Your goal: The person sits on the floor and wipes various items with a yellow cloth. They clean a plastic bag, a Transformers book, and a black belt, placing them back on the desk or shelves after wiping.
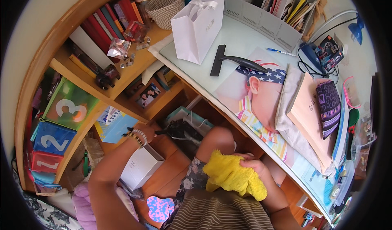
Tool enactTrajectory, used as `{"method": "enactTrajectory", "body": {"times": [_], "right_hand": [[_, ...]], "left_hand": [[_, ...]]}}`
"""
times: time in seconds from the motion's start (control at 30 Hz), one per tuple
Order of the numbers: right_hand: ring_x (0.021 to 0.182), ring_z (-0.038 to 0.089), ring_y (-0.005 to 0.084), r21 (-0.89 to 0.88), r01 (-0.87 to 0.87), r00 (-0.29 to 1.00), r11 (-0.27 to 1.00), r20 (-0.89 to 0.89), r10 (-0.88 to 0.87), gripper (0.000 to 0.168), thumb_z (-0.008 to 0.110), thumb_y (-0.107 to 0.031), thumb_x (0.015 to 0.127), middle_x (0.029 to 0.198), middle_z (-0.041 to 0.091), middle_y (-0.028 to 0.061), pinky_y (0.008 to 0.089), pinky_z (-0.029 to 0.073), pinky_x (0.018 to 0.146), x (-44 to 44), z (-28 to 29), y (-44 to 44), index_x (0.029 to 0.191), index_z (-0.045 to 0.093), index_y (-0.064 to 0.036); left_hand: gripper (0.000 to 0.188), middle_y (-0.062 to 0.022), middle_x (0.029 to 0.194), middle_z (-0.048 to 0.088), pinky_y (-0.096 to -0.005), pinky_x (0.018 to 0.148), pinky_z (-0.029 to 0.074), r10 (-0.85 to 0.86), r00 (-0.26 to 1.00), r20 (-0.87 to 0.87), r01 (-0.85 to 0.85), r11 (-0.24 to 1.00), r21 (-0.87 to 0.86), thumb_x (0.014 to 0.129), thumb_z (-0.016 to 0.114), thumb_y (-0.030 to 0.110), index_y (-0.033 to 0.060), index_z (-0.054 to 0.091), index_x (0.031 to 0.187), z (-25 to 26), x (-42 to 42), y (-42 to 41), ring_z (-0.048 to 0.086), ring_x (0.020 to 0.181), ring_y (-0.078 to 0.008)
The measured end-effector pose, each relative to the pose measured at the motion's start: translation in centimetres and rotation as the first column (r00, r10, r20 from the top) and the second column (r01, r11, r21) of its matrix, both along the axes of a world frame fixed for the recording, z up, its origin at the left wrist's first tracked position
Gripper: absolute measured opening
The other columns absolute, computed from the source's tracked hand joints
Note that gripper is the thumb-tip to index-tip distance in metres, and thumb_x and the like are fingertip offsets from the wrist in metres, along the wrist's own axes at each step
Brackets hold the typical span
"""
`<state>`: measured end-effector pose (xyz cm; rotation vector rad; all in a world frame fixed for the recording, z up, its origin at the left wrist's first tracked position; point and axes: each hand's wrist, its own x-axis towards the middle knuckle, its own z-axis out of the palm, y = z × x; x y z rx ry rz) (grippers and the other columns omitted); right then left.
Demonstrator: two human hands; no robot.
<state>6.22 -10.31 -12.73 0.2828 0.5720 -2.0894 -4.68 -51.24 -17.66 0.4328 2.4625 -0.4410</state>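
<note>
My left hand point(147, 132), with bracelets at the wrist, is low beside the shelves, closed around a slim black thing that sticks out on both sides. It lies close to a black plastic bundle point(183, 129) in an open bag under the desk; whether the two are joined, I cannot tell. A fluffy yellow cloth point(232, 173) hangs over my lap, gripped by my right hand point(255, 165). On the glass-topped desk point(196, 74) a black T-shaped squeegee point(218, 60) rests with its handle over a large photo print of a child.
A white paper gift bag point(196, 28) stands on the desk near a grey file rack point(263, 25). Books, a purple patterned pouch point(328, 109) and a blue lamp point(312, 57) are at the right. Shelves on the left hold crystal ornaments point(118, 48). A white box point(141, 165) sits on the floor.
</note>
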Motion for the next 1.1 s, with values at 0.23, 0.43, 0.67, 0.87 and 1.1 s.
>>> {"method": "enactTrajectory", "body": {"times": [0.23,0.43,0.67,0.87,1.1], "right_hand": [[0.12,0.045,0.0326,-0.092,-0.065,0.995,0.994,-0.079,0.058,0.06,0.053,-0.022,0.085,0.132,0.043,0.0199,0.0425,0.036,0.1,-0.7,0.2,-1.1,0.133,0.032,0.005],[0.12,0.045,0.0318,-0.09,-0.076,0.992,0.993,-0.103,0.066,0.057,0.053,-0.019,0.085,0.131,0.044,0.0184,0.0413,0.035,0.1,-0.2,-0.2,-1.0,0.133,0.033,0.004],[0.118,0.046,0.0308,-0.083,-0.035,0.995,0.996,-0.1,0.026,0.055,0.053,-0.02,0.084,0.131,0.045,0.0179,0.0403,0.036,0.099,0.0,-0.4,-0.7,0.131,0.035,0.003],[0.117,0.047,0.0275,-0.112,0.192,0.921,0.975,-0.322,-0.218,0.055,0.051,-0.028,0.088,0.128,0.046,0.0153,0.0388,0.036,0.099,-2.9,5.2,-4.6,0.131,0.034,0.002],[0.118,0.041,0.04,0.057,0.819,-0.185,0.571,-0.916,0.357,0.058,0.063,-0.019,0.078,0.126,0.038,0.0251,0.041,0.039,0.095,-5.1,13.8,-10.9,0.132,0.043,-0.013]], "left_hand": [[0.024,-0.011,0.068,0.064,-0.0397,0.06,0.05,0.281,0.839,-0.465,-0.245,0.96,0.139,0.09,0.047,0.034,0.0105,0.05,0.095,-1.4,7.7,-2.0,0.065,0.069,-0.028],[0.023,-0.0134,0.075,0.063,-0.0427,0.059,0.049,0.536,0.763,-0.361,-0.455,0.842,0.29,0.091,0.045,0.032,0.01,0.05,0.096,-10.3,9.4,0.3,0.064,0.069,-0.0308],[0.021,-0.0176,0.076,0.061,-0.0463,0.063,0.047,0.713,0.561,-0.421,-0.355,0.667,0.655,0.09,0.049,0.026,0.0051,0.052,0.091,-6.6,13.4,1.6,0.059,0.072,-0.0366],[0.028,-0.0146,0.065,0.053,-0.0394,0.055,0.041,0.887,0.456,0.068,-0.315,0.089,0.945,0.096,0.038,0.025,0.0023,0.049,0.083,3.1,16.5,5.1,0.053,0.059,-0.0313],[0.027,-0.0137,0.064,0.049,-0.0367,0.051,0.037,0.838,0.54,-0.073,-0.003,0.089,0.996,0.095,0.037,0.024,0.0017,0.049,0.087,6.2,16.2,11.9,0.048,0.057,-0.0293]]}}
